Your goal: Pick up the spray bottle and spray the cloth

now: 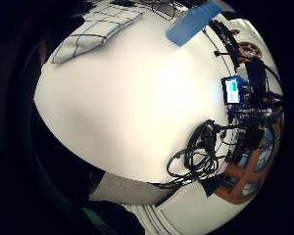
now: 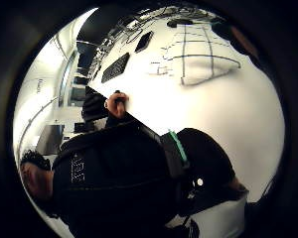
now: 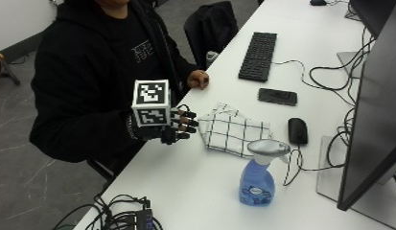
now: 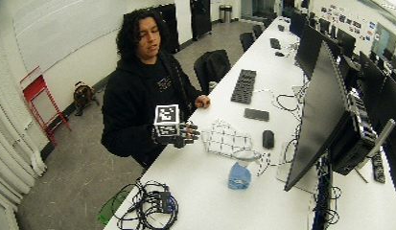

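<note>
Gloved grip point(image 3: 172, 128) hovers empty, fingers loosely curled, beside folded checked cloth point(image 3: 234, 130); translucent blue plastic spray bottle point(image 3: 259, 176) stands apart.

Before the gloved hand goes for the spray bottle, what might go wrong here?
The tall blue plastic spray bottle stands upright and could tip if bumped. A black mouse, black phone and monitor sit near the white grid-checked cloth, so overspray might wet them. The gloved right hand holds nothing.
</note>
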